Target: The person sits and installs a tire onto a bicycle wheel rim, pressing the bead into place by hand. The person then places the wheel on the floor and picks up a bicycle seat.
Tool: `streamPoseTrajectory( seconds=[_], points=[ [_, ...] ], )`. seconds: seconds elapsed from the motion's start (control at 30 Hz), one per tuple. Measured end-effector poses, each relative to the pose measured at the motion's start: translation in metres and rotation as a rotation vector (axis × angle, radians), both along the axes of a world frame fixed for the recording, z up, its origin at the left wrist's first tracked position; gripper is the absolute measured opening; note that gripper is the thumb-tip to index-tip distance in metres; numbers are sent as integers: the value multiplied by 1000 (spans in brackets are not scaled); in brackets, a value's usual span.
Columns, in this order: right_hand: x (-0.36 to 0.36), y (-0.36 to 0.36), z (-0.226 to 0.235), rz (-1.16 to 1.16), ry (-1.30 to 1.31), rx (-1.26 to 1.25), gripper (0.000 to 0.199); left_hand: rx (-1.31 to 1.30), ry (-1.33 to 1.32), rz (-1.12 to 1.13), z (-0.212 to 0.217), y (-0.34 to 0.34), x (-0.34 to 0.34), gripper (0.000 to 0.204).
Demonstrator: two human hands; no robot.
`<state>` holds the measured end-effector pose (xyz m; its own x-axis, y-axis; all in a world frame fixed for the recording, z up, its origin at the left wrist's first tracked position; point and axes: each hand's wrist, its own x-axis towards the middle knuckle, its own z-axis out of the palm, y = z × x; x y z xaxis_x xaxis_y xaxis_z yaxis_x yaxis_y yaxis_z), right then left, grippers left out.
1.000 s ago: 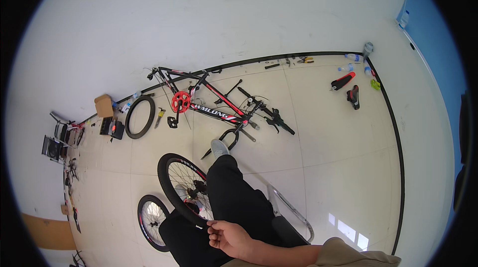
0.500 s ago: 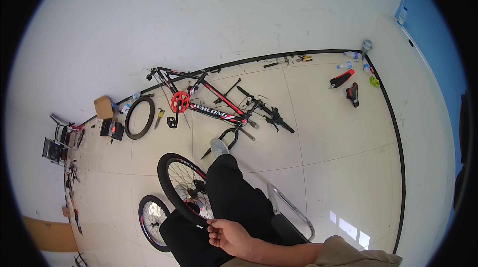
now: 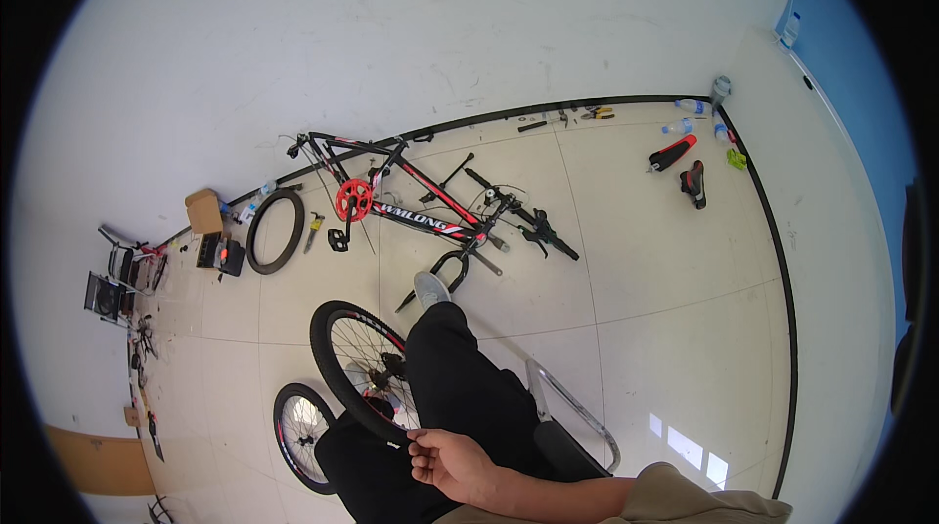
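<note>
Where the trousered legs (image 3: 460,368) part, my remote view has the bicycle wheel (image 3: 393,366): tilted, its foreshortened oval's long axis running upper left to lower right. Far end points up-left, toward a loose tyre (image 3: 251,242) on the floor (image 3: 685,358); near end meets the right hand (image 3: 452,465). Thumb and forefinger pinch the wheel's near edge, other fingers curled in. Left hand outside my view; I cannot tell its state. Second wheel (image 3: 305,441) beside the left knee. Ahead, well apart: bicycle frame (image 3: 421,219), red chainring (image 3: 354,194).
</note>
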<state>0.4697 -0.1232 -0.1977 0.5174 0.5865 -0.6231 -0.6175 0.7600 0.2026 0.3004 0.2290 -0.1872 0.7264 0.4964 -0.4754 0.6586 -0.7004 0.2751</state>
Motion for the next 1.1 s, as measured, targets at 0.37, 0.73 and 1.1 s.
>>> streamPoseTrajectory(
  seconds=[0.37,0.73,1.1],
  points=[
    [-4,2,-2,-4,-1,-6,16,-45,53,174,20,-29,15,42],
    [-5,1,-2,-2,3,-8,15,-14,49,123,10,-18,7,43],
    [-6,3,-5,2,18,-5,16,7,28,116,8,-17,4,44]
  ],
)
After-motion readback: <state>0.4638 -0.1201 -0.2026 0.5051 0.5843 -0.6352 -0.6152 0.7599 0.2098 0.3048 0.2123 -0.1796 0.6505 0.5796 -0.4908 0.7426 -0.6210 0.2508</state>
